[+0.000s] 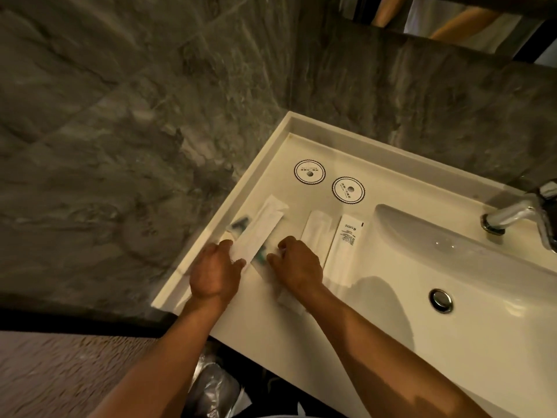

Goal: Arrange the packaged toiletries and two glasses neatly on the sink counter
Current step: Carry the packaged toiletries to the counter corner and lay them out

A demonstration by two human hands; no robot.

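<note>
Several long white toiletry packets lie on the white sink counter (pixel 301 152) left of the basin. My left hand (pixel 215 271) pinches the near end of a long white packet (pixel 260 226) that slants toward the wall. My right hand (pixel 297 263) rests with curled fingers on a clear packet with a green item (pixel 259 255) beside it. Two more white packets, a plain packet (pixel 316 229) and a printed packet (pixel 346 239), lie parallel to the right of my right hand. Two round printed coasters or glass lids (pixel 309 171) (pixel 348 190) sit further back; whether glasses stand under them cannot be told.
The basin (pixel 437 254) with its drain (pixel 441 300) takes up the right side, and a chrome tap (pixel 518 214) stands at the far right. Grey marble wall runs behind and left of the counter. A bin with a plastic liner (pixel 211 387) stands below the counter's front edge.
</note>
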